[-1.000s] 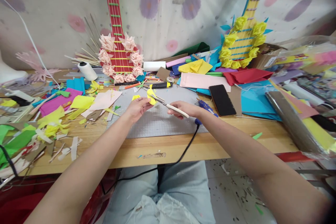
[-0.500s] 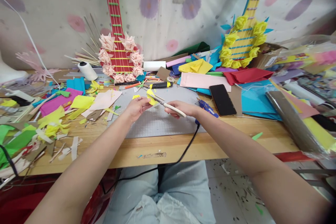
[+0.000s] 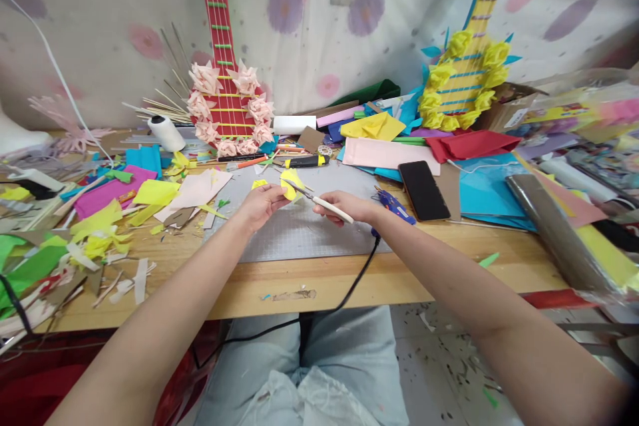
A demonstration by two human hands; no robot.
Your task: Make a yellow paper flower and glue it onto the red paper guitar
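Between the fingertips of my left hand is pinched a small piece of yellow paper. A second yellow bit shows just behind those fingers. My right hand is closed around the white handles of a pair of scissors, whose blades point left and touch the yellow paper's right side. Both hands are held above a grey cutting mat. A yellow-and-black utility knife lies on the mat's far part, and a blue glue gun rests to the right of my right hand.
A red paper guitar with pink flowers and a yellow one with yellow flowers lean at the back. Paper scraps cover the left side. A phone lies at right. A black cord hangs over the front edge.
The yellow paper has turned slightly at the scissor blades and shows more of its face. Both hands stay in nearly the same place.
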